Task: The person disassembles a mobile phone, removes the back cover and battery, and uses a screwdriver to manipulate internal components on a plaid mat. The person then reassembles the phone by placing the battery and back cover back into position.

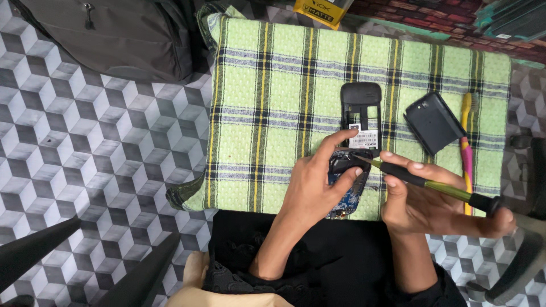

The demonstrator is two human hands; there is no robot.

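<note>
My left hand is curled around a small dismantled mobile phone with a black frame and a blue circuit board, thumb and fingers pinching it from both sides while my index finger stretches forward over its top edge; the phone sits at the near edge of a green, yellow and navy checked cloth spread flat before me, and part of the board pokes out below my palm. My right hand is closed on a slim screwdriver with a black grip and a translucent yellow-green shaft handle, fingers wrapped along it and the black end cap resting near my thumb, the tool lying slanted from lower right to upper left with its metal tip touching the phone just beside my left fingertips. Just beyond the phone on the cloth lies a black plastic phone housing with a rectangular cut-out and a white label, almost touching my left index finger. Farther right on the cloth a dark grey rectangular back cover lies tilted, and beside it, near the cloth's right edge, a yellow and pink toothbrush runs lengthwise. A grey bag sits on the patterned grey and white cube-print floor to the left of the cloth
</note>
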